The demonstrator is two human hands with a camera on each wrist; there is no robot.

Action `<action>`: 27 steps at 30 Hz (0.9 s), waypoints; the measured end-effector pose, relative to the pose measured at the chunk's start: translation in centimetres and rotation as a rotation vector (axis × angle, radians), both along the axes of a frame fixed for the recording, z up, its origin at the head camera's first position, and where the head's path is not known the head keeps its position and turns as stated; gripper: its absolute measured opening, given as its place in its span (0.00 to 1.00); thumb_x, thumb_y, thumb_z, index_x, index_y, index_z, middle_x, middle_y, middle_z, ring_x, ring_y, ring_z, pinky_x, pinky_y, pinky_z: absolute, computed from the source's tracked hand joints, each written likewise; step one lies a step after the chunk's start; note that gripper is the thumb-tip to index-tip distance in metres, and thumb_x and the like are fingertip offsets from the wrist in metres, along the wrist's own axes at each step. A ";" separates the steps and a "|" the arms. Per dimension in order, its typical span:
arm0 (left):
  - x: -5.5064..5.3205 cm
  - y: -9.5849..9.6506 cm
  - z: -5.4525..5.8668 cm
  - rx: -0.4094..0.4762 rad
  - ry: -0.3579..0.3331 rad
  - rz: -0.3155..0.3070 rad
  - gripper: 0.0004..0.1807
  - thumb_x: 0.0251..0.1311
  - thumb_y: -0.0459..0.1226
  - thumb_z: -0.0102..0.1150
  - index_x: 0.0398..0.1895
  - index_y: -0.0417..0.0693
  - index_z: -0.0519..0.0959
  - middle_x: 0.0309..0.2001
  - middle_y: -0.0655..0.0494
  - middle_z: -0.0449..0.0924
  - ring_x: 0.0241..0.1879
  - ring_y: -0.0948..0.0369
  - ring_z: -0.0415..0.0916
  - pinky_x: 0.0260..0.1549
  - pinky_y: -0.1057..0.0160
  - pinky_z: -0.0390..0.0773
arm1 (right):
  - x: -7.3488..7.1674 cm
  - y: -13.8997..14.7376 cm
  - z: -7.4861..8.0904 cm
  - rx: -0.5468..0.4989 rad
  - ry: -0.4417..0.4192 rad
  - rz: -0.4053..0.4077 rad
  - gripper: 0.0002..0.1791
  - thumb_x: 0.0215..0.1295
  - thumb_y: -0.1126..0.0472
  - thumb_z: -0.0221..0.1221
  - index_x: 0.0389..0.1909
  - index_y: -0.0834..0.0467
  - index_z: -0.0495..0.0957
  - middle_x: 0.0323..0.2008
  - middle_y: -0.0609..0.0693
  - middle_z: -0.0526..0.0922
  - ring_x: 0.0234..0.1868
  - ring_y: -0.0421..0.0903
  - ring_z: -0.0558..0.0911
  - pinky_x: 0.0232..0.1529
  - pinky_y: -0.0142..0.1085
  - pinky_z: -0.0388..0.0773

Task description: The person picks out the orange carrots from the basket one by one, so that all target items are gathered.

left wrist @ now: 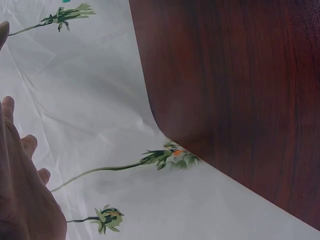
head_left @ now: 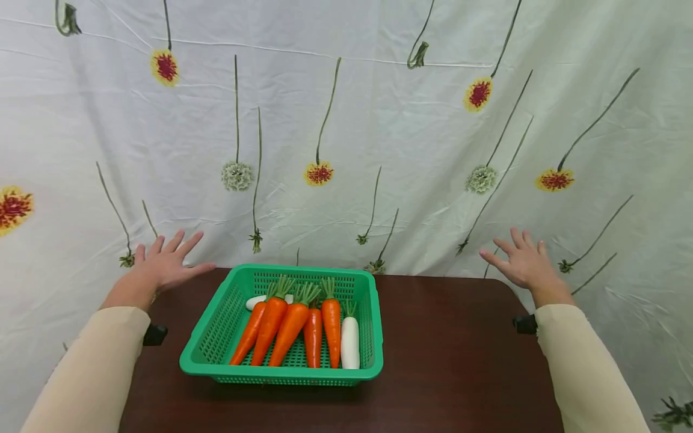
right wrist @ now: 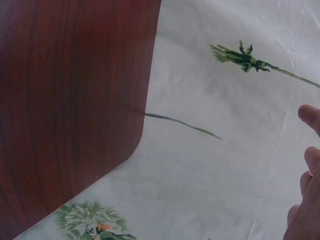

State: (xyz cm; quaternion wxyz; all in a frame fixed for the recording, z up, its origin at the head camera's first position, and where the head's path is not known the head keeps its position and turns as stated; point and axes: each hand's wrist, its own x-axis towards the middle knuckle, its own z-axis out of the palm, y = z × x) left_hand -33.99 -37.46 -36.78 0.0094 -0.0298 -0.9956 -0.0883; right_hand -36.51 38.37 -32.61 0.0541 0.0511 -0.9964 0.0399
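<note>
My left hand (head_left: pixel 165 264) is raised over the table's far left corner, fingers spread and holding nothing. Over the far right corner my right hand (head_left: pixel 522 258) hovers the same way, fingers apart. Between them, nearer the left hand, a green plastic basket (head_left: pixel 281 376) stands on the dark table. Several orange carrots (head_left: pixel 292 331) with green tops lie in it side by side. A white radish (head_left: pixel 350 343) with a green top lies at the basket's right side. Another white piece (head_left: pixel 255 302) shows behind the carrots, mostly hidden by them.
The brown wooden table (head_left: pixel 444 349) has rounded far corners. Behind it hangs a white cloth (head_left: pixel 346 120) printed with flowers and stems. Dark wrist devices are on both arms, at the ends of the beige sleeves (head_left: pixel 86 367).
</note>
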 end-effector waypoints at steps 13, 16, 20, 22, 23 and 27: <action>0.5 0.1 -0.7 -0.005 0.000 -0.005 0.57 0.63 0.77 0.39 0.84 0.60 0.34 0.82 0.34 0.31 0.74 0.21 0.30 0.65 0.18 0.26 | 0.6 -0.3 -1.2 0.011 -0.010 0.020 0.53 0.71 0.22 0.36 0.80 0.60 0.56 0.80 0.74 0.37 0.79 0.76 0.36 0.73 0.76 0.30; 0.6 0.2 -0.9 -0.004 0.003 -0.014 0.56 0.63 0.77 0.39 0.84 0.61 0.35 0.82 0.34 0.29 0.74 0.21 0.29 0.65 0.18 0.24 | 0.9 -0.5 -1.6 0.020 -0.013 0.019 0.53 0.70 0.21 0.36 0.80 0.59 0.56 0.80 0.73 0.37 0.79 0.76 0.37 0.73 0.76 0.31; 0.9 0.2 -1.1 -0.013 0.022 -0.018 0.56 0.63 0.76 0.40 0.84 0.61 0.36 0.82 0.33 0.31 0.75 0.22 0.31 0.66 0.18 0.25 | 1.3 -1.2 -2.0 0.034 -0.008 0.033 0.53 0.70 0.21 0.38 0.80 0.58 0.57 0.80 0.73 0.39 0.79 0.75 0.40 0.73 0.76 0.34; 1.1 0.1 -1.2 -0.018 0.031 -0.017 0.56 0.63 0.76 0.40 0.84 0.60 0.36 0.82 0.33 0.32 0.75 0.22 0.31 0.66 0.18 0.25 | 1.3 -1.5 -2.2 0.038 0.004 0.047 0.52 0.70 0.22 0.39 0.80 0.58 0.57 0.80 0.73 0.40 0.79 0.75 0.41 0.74 0.75 0.35; 1.1 0.0 -1.3 -0.020 0.036 -0.017 0.56 0.63 0.76 0.40 0.84 0.60 0.37 0.82 0.33 0.33 0.75 0.22 0.32 0.66 0.18 0.25 | 1.3 -1.7 -2.3 0.038 0.012 0.055 0.52 0.70 0.22 0.39 0.79 0.58 0.58 0.80 0.72 0.40 0.79 0.75 0.41 0.74 0.75 0.35; 1.5 0.2 -1.5 -0.029 0.039 -0.015 0.56 0.63 0.76 0.40 0.84 0.59 0.38 0.82 0.33 0.34 0.75 0.22 0.32 0.66 0.19 0.25 | 1.3 -2.5 -2.6 0.033 0.035 0.086 0.50 0.71 0.23 0.40 0.79 0.57 0.59 0.81 0.71 0.41 0.80 0.74 0.40 0.74 0.75 0.34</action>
